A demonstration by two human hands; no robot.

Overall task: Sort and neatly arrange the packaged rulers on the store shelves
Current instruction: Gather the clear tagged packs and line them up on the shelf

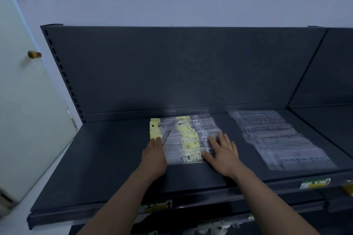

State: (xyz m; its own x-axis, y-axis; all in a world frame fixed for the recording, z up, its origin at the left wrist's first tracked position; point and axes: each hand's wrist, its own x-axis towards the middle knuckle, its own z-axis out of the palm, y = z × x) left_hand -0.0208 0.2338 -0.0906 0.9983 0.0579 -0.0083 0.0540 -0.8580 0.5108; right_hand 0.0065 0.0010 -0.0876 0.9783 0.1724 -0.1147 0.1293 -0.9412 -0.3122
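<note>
1. Hands: left hand (154, 155) and right hand (222, 153) press flat, fingers straight, gripping nothing, against either end of the yellow-label rulers (189, 137) on the shelf (105, 158).
2. Risk: uneven pushing could buckle the slippery sleeves (they overlap loosely) and skew the row.

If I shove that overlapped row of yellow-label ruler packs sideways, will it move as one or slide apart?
Probably apart: the yellow-label ruler packs lie shingled in glossy sleeves that likely slip over each other. They look thin and light, so pushing may fan them; one near the left hand lies askew. Pressing flat, like the right hand, should help.
</note>
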